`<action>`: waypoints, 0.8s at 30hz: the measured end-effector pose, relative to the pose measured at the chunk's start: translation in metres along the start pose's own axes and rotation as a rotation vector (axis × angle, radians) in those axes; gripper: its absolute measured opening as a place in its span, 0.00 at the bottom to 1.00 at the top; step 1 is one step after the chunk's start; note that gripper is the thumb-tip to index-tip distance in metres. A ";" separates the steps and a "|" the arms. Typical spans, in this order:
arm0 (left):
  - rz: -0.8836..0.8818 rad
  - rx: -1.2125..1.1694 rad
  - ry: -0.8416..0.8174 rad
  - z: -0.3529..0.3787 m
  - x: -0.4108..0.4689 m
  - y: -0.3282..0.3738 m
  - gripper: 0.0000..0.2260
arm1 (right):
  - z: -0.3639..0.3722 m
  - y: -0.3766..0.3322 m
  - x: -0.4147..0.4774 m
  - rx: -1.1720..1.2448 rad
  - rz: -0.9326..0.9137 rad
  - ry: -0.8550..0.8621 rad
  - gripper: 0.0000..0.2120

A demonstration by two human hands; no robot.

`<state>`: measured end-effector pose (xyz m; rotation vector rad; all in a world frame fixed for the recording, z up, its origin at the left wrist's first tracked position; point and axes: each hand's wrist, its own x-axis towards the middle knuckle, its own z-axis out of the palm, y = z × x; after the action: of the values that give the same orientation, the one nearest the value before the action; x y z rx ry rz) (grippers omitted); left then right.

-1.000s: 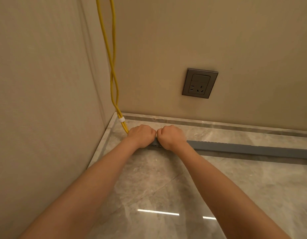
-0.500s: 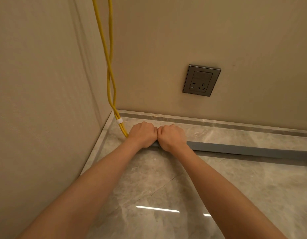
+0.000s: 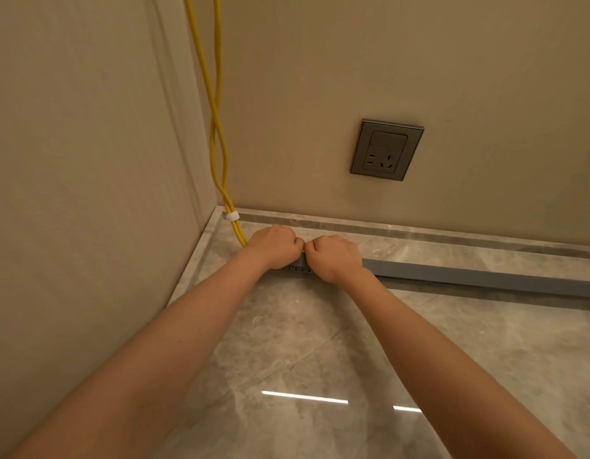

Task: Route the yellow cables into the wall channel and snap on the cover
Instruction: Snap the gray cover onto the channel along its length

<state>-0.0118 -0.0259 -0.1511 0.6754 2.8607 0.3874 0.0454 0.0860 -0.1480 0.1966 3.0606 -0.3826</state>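
Where hands clasp channel, cables vanish

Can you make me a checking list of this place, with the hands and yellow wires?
Surface: glossy grey marble floor.
Job's things: long grey plastic channel lies on the floor; slots show beneath the hands.
Clutter: nothing seen.
Grippers: left hand and right hand, fingers curled, grip the channel's corner end side by side.
Cables: two yellow cables hang down the corner, bound by a white clip, running behind the left hand.
Surroundings: beige walls, grey wall socket.
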 end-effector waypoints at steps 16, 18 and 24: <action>-0.125 -0.231 -0.404 -0.021 0.005 -0.001 0.27 | -0.008 -0.004 0.012 0.122 0.184 -0.121 0.18; -0.101 -0.224 -0.430 -0.030 0.005 -0.001 0.26 | -0.009 -0.004 0.012 0.146 0.134 -0.101 0.15; -0.057 -0.290 -0.462 -0.035 0.006 -0.013 0.25 | -0.021 0.001 -0.010 0.147 -0.288 0.008 0.11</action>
<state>-0.0306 -0.0418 -0.1220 0.5423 2.3232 0.5430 0.0545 0.0913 -0.1269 -0.2409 3.0724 -0.6227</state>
